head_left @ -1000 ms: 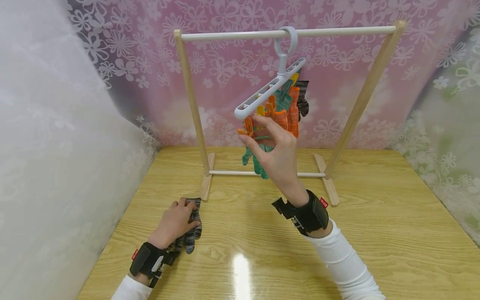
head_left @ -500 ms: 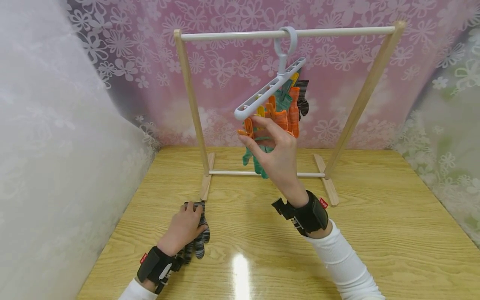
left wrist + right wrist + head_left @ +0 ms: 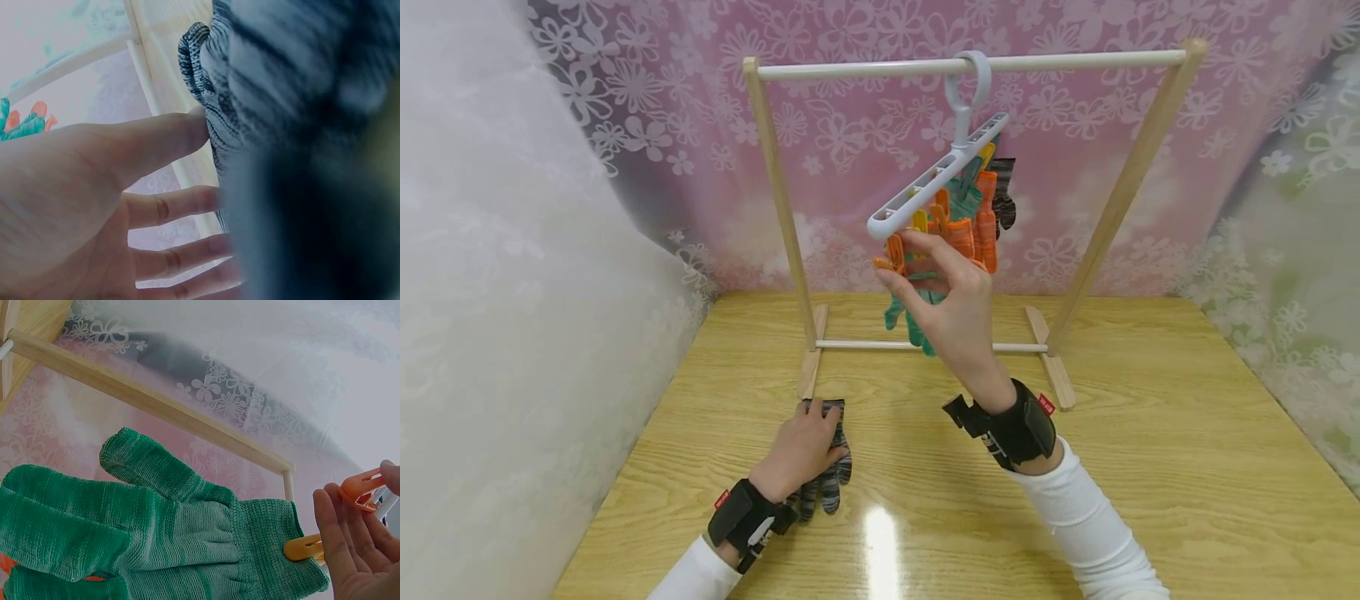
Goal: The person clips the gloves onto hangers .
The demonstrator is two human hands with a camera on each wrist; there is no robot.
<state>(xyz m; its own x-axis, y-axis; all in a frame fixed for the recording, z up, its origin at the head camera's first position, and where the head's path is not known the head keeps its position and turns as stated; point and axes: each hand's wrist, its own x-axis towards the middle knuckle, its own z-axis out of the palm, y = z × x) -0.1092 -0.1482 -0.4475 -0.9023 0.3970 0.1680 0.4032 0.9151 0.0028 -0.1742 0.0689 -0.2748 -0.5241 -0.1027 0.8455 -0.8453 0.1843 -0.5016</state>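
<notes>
In the head view my left hand [image 3: 797,454] lies over a black-and-grey striped knit glove [image 3: 831,490] on the table, fingers extended across its cuff. The left wrist view has the thumb and straight fingertips touching the striped fabric [image 3: 219,112]. My right hand [image 3: 957,308] is raised to the near end of a pale grey hanger [image 3: 917,193], pinching an orange clothespin [image 3: 895,250] between thumb and fingers. Beside it, a green-and-white glove [image 3: 181,531] hangs by its cuff from a yellow clothespin [image 3: 302,548]. Orange gloves [image 3: 987,221] and a dark glove [image 3: 1004,196] hang farther back.
The hanger hooks over the white top rod [image 3: 865,70] of a wooden rack, angled toward me. Rack feet [image 3: 809,371] stand on the wood-grain table [image 3: 925,467]. Flowered curtains [image 3: 850,125] close off the back and sides.
My left hand has slid to the right along the table, and the striped glove has moved with it. My right hand stays at the orange clothespin.
</notes>
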